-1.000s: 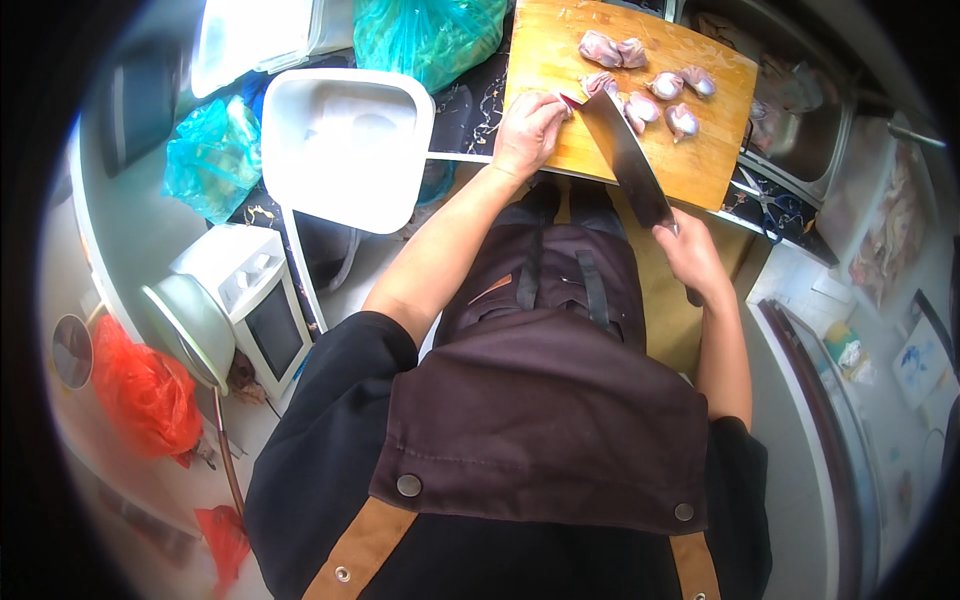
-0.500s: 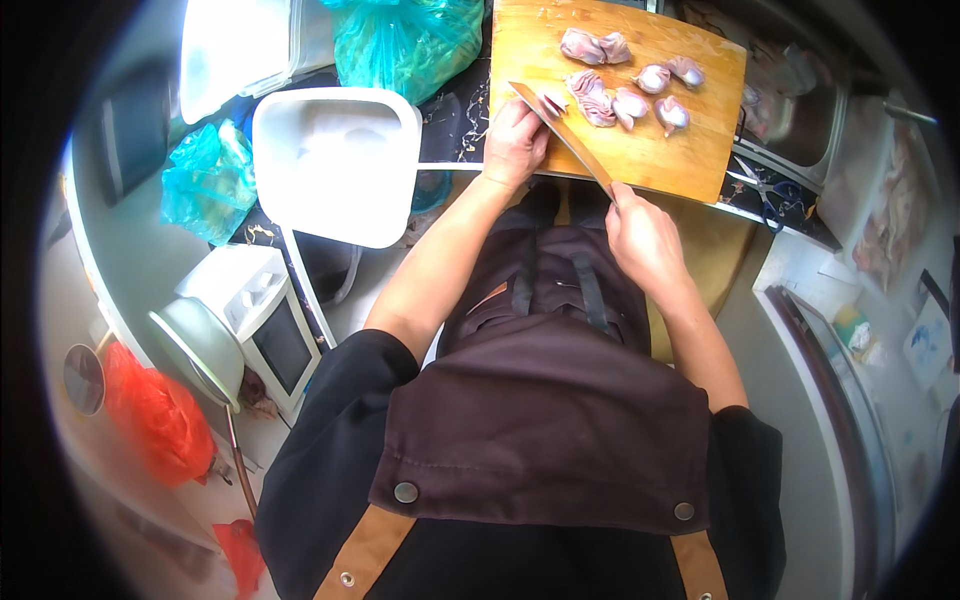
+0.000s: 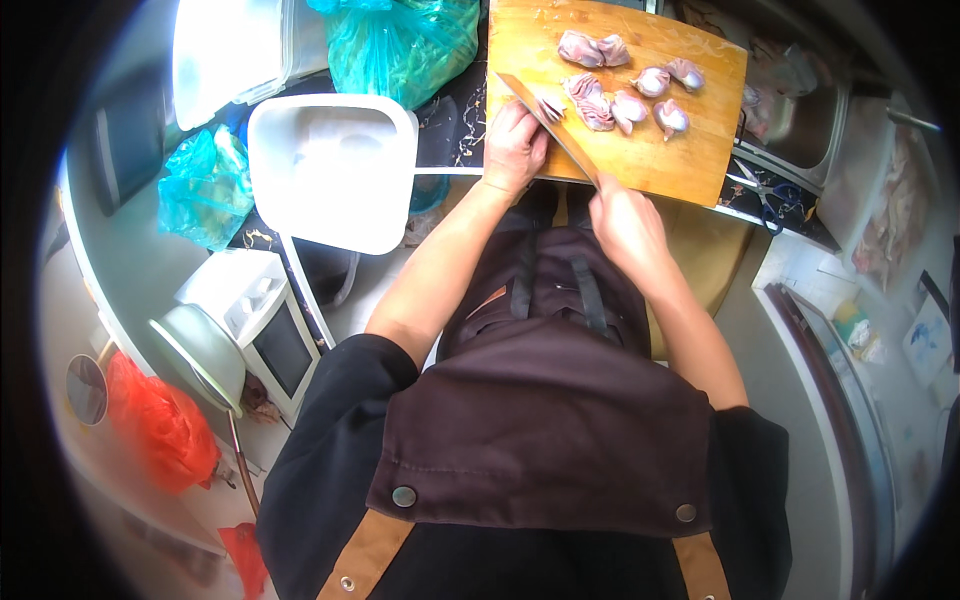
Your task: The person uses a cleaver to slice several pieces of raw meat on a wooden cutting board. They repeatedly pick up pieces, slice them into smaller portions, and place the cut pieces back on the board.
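A wooden cutting board lies on the counter in front of me. My right hand grips the handle of a kitchen knife, whose long blade slants up and left across the board. My left hand is closed at the board's near left edge, with curled fingertips against the blade. What it pins down is mostly hidden by the fingers and knife. Thin cut meat slices lie just beyond the blade. Farther right sit several pinkish-purple gizzards, some bunched in sliced piles and some whole.
Left of the board stands a white plastic basin, with teal plastic bags behind and beside it. Scissors lie at the board's right, near a metal sink. A white appliance stands lower left.
My right hand and the knife have shifted a little up and left. Slices beyond the blade now show more spread apart. My left hand has stayed nearly in place.
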Demonstrator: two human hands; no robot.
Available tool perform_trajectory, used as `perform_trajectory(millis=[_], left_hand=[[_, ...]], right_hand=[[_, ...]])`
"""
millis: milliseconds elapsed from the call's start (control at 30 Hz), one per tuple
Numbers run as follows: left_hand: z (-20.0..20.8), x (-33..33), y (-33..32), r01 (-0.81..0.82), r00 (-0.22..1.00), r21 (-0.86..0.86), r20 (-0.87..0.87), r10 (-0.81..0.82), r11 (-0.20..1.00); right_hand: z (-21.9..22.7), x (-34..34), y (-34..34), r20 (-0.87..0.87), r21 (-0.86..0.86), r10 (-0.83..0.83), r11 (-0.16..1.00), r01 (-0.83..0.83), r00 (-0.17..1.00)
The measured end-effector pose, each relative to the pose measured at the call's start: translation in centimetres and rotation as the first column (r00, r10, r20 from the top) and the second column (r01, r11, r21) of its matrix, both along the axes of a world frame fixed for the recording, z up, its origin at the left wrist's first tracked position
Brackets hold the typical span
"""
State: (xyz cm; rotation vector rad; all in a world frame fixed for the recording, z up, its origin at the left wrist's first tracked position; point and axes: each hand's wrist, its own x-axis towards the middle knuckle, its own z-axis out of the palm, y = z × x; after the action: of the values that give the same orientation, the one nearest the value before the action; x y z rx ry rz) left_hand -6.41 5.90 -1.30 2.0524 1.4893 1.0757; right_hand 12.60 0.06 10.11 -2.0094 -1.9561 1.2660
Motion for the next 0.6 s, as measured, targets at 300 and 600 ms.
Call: perform_trajectory(millis=[300, 600], left_hand=[[-0.3, -0.6, 0.3, 0.029, 1.0, 0.025, 0.004, -0.03, 0.999], [0.0, -1.0, 0.1, 0.081, 0.996, -0.004, 0.023, -0.081, 0.997]], right_hand=[[-4.0, 1.9, 1.2, -0.178, -0.044, -0.032, 0.999, 0.024, 0.984], [-0.3, 10.6, -2.2, -0.195, -0.255, -0.086, 0.966, 0.034, 0.977]])
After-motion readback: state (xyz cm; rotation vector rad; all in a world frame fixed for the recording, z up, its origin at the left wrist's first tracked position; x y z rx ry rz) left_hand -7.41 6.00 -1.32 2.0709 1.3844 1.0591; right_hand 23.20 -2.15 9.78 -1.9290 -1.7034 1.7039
